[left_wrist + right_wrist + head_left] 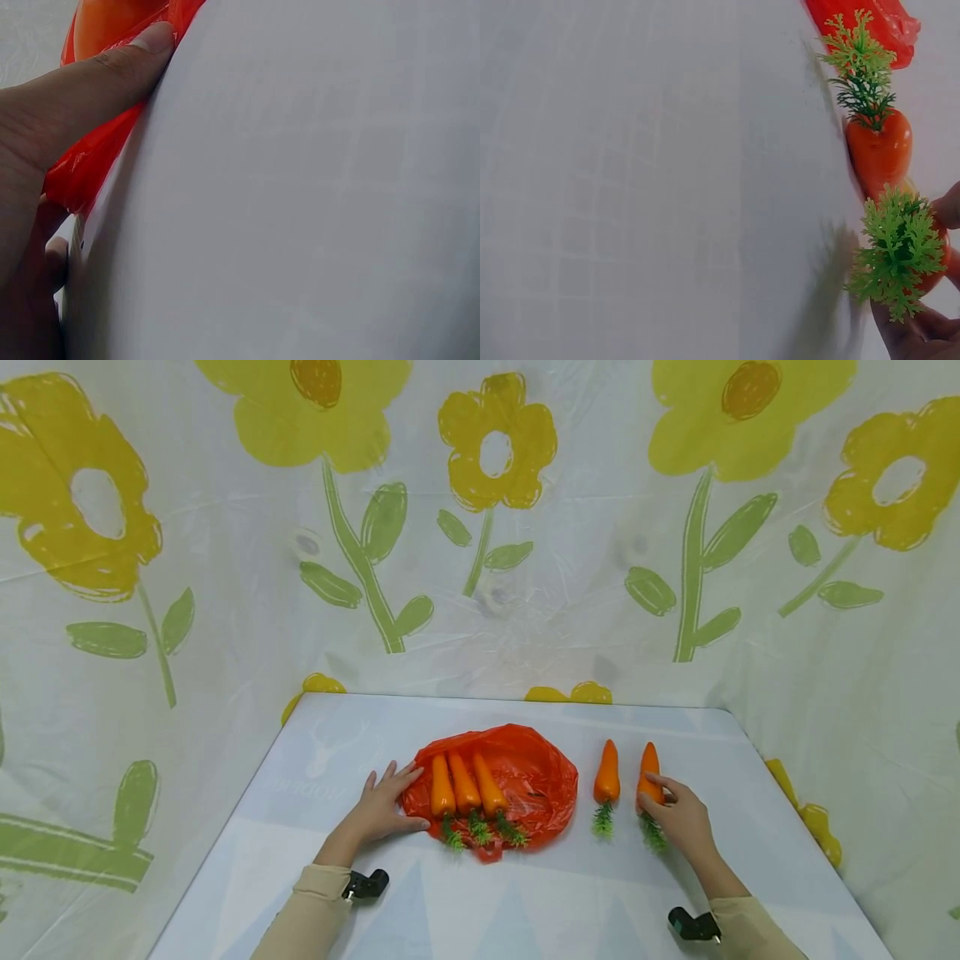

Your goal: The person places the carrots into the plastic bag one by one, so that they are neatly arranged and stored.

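Observation:
A red plastic bag (pixel 551 768) lies spread on the table with three toy carrots (pixel 467 783) side by side on it, their green tops toward the person. My left hand (pixel 381 806) rests at the bag's left edge, fingers spread; the left wrist view has its thumb (pixel 112 79) touching the red plastic. Right of the bag, one carrot (pixel 607 777) lies on the table by itself. Beside it, my right hand (pixel 684 817) pinches another carrot (pixel 649 764) between thumb and fingers. In the right wrist view, that carrot's leafy top (pixel 900 251) hides most of its body.
The pale table (pixel 337 735) has a curtain (pixel 570 610) with yellow flowers behind it and along both sides. A small black wrist camera (pixel 367 883) is on the left wrist and another camera (pixel 692 925) on the right.

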`<act>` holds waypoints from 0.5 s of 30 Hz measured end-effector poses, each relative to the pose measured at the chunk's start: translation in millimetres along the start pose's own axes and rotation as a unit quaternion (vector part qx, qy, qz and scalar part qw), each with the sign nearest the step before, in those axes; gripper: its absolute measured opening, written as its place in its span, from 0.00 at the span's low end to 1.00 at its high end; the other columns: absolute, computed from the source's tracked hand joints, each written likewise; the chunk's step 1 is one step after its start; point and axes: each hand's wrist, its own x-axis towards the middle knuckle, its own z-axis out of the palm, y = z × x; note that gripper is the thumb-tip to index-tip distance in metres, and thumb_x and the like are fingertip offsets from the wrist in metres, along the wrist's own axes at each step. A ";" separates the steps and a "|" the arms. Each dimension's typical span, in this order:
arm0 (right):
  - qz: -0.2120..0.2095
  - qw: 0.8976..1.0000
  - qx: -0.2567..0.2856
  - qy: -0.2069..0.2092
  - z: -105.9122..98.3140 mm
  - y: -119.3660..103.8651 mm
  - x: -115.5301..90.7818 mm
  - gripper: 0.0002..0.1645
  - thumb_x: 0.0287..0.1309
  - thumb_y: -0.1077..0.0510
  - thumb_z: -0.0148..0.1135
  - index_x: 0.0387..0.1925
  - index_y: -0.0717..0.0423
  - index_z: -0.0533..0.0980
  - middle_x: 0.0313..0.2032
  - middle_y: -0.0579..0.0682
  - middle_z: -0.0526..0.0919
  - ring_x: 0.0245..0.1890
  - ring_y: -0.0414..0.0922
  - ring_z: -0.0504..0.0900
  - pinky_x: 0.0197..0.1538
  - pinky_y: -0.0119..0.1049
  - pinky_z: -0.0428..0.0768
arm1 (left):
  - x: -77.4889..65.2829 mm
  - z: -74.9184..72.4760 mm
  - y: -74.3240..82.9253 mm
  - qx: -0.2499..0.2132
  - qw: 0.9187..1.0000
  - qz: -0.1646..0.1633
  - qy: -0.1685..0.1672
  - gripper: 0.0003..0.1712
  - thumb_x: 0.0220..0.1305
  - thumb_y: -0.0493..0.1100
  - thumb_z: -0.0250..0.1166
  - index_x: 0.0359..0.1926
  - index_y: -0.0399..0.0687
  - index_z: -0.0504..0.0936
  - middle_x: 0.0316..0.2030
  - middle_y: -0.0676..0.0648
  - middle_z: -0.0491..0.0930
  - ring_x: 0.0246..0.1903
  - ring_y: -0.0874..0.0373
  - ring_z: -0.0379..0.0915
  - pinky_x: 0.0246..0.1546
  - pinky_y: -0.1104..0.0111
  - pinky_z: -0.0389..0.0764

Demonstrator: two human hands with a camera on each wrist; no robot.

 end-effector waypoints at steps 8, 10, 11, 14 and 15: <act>-0.002 1.000 0.008 -0.006 0.0 -3.1 -1.4 0.37 0.69 0.44 0.63 0.70 0.61 0.70 0.69 0.70 0.66 0.61 0.66 0.73 0.55 0.54 0.83 | -0.1 0.1 -1.4 -0.003 1.000 0.003 0.003 0.58 0.50 0.64 0.77 0.77 0.49 0.64 0.77 0.43 0.58 0.78 0.35 0.38 0.73 0.36 0.30; -0.003 1.000 0.008 -0.006 0.2 -3.4 -1.9 0.37 0.69 0.45 0.63 0.70 0.61 0.70 0.69 0.70 0.66 0.61 0.66 0.73 0.55 0.54 0.82 | 0.1 0.3 -1.7 -0.003 1.000 0.004 0.004 0.58 0.50 0.64 0.77 0.77 0.49 0.64 0.77 0.43 0.58 0.78 0.35 0.38 0.73 0.36 0.30; -0.003 1.000 0.008 -0.006 0.3 -3.6 -2.1 0.37 0.69 0.45 0.63 0.70 0.61 0.70 0.69 0.70 0.66 0.61 0.66 0.73 0.55 0.54 0.82 | 0.2 0.4 -1.9 -0.004 1.000 0.005 0.004 0.58 0.50 0.64 0.77 0.77 0.49 0.64 0.77 0.44 0.58 0.78 0.35 0.38 0.73 0.36 0.30; -0.005 1.000 0.007 -0.006 0.2 -4.7 -2.9 0.36 0.69 0.45 0.63 0.70 0.62 0.69 0.69 0.70 0.66 0.61 0.67 0.73 0.56 0.55 0.82 | 0.2 0.3 -1.6 -0.006 1.000 0.006 0.003 0.58 0.50 0.64 0.78 0.77 0.49 0.64 0.77 0.44 0.58 0.78 0.35 0.38 0.73 0.36 0.30; -0.006 1.000 0.007 -0.007 0.2 -5.1 -3.3 0.36 0.69 0.45 0.63 0.70 0.62 0.69 0.69 0.70 0.66 0.61 0.67 0.73 0.56 0.55 0.82 | 0.2 0.2 -1.4 -0.007 1.000 0.006 0.003 0.58 0.50 0.64 0.78 0.77 0.49 0.64 0.77 0.44 0.58 0.78 0.35 0.38 0.73 0.36 0.30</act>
